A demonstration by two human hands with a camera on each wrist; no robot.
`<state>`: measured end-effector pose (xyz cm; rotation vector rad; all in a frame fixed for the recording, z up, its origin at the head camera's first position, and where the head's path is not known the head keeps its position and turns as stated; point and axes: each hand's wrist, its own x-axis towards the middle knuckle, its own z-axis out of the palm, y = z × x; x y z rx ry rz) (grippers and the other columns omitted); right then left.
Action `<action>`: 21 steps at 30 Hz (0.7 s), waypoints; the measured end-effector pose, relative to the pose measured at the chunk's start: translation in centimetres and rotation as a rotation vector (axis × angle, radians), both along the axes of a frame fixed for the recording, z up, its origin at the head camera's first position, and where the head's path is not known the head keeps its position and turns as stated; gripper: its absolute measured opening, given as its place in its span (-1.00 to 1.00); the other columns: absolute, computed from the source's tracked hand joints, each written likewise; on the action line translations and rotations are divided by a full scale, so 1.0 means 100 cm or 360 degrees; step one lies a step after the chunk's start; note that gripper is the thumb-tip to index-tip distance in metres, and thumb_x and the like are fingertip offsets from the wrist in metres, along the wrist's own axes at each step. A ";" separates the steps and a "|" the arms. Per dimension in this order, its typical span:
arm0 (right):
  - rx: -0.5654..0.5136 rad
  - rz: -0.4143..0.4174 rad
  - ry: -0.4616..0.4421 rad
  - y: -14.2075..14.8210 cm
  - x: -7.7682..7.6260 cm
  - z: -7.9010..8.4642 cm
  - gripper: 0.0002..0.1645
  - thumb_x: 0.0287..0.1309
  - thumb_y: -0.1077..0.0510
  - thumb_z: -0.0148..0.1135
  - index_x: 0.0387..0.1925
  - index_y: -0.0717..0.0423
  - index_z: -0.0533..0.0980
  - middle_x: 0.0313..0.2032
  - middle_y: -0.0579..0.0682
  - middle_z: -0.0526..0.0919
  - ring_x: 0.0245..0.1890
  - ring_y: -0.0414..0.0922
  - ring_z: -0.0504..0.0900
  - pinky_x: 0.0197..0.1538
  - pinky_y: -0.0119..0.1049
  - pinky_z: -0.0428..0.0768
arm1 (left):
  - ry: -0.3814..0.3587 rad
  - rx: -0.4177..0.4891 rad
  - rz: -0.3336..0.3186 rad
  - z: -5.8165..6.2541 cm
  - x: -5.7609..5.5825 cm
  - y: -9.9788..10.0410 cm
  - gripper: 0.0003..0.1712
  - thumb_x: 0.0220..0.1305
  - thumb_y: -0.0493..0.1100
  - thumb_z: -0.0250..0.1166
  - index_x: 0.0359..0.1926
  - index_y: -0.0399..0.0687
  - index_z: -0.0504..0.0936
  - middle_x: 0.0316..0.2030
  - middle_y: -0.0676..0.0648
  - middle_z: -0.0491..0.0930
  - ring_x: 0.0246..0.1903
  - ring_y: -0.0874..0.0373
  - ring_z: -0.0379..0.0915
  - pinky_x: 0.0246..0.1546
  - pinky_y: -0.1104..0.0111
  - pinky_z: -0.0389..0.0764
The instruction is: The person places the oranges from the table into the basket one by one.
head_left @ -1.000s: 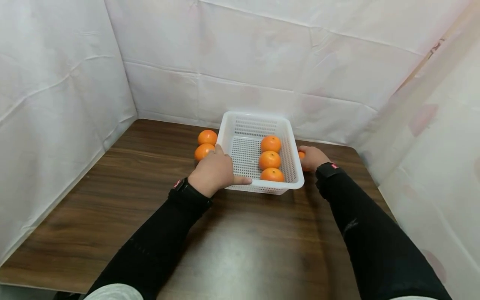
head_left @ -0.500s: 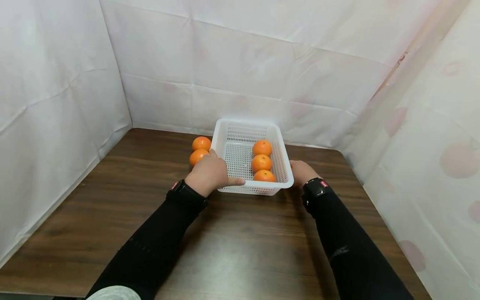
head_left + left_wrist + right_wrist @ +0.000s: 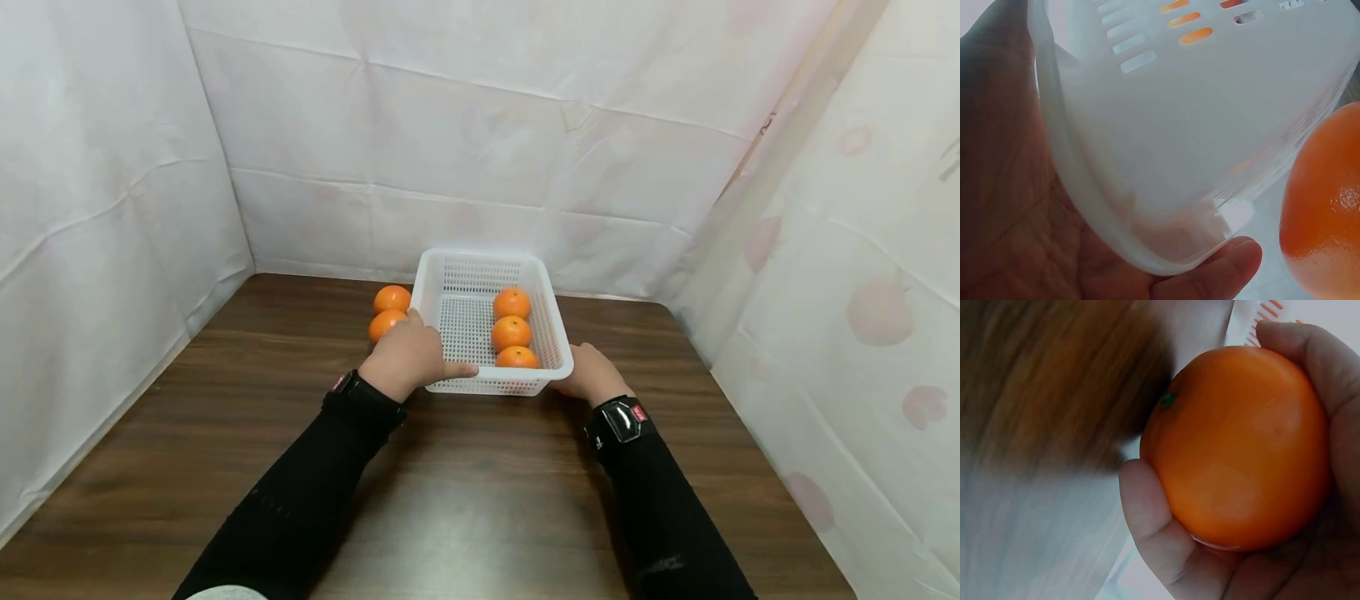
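A white plastic basket [image 3: 550, 325] stands toward the back of the table, with three oranges [image 3: 512, 333] in a row along its right side. My left hand [image 3: 405, 358] grips its near left corner, thumb along the front rim and index finger along the left side. Just beyond that hand, two more oranges [image 3: 392, 298] lie outside the basket. At the near right corner, my right hand [image 3: 592, 375] holds an orange [image 3: 1241, 450] with fingers and thumb round it. In the head view that orange is hidden; the right wrist view shows its small green stem spot.
The brown wooden table [image 3: 465, 492] carries everything. White cloth walls [image 3: 465, 150] enclose it at the back, left and right, and the basket's far end stands close to the back wall.
My right hand has come from the basket's right side toward me to its near right corner, and its orange has gone out of sight in the head view. The left hand keeps its place.
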<state>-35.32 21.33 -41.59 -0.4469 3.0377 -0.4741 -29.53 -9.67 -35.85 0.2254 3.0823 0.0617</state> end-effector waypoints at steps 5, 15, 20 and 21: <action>-0.0018 -0.0026 0.0013 -0.001 0.005 -0.003 -0.74 0.19 -0.07 0.43 -0.15 -0.06 0.65 -0.29 0.02 0.71 -0.21 0.04 0.62 -0.06 0.00 0.60 | -0.0013 0.0016 -0.0002 -0.004 0.001 -0.002 0.24 0.03 0.86 0.09 -0.24 -0.33 0.73 0.43 -0.62 0.31 -0.38 -0.06 0.58 -0.39 0.26 0.58; -0.0013 -0.0049 -0.0001 -0.004 0.004 0.001 -0.71 0.18 -0.02 0.43 -0.09 -0.05 0.67 -0.32 0.01 0.68 -0.27 0.03 0.59 -0.11 -0.04 0.59 | 0.0000 0.0056 0.0034 -0.003 0.001 -0.003 0.30 0.02 0.86 0.11 -0.11 -0.39 0.72 0.25 -0.57 0.51 -0.49 -0.03 0.57 -0.49 0.29 0.51; -0.0028 -0.0052 0.0004 -0.001 0.004 -0.001 -0.70 0.18 -0.04 0.43 -0.09 -0.05 0.66 -0.26 0.03 0.71 -0.25 0.02 0.59 -0.11 -0.03 0.59 | -0.0001 0.0049 0.0027 -0.003 0.001 -0.001 0.27 0.01 0.85 0.13 -0.12 -0.37 0.70 0.42 -0.60 0.34 -0.39 -0.06 0.58 -0.41 0.27 0.57; -0.0036 -0.0052 0.0004 0.000 0.004 -0.002 -0.70 0.18 -0.04 0.43 -0.09 -0.05 0.65 -0.25 0.03 0.72 -0.25 0.02 0.60 -0.10 -0.02 0.59 | -0.0002 0.0033 0.0018 -0.003 0.000 -0.001 0.29 0.01 0.86 0.12 -0.11 -0.38 0.70 0.43 -0.60 0.33 -0.38 -0.07 0.58 -0.40 0.27 0.58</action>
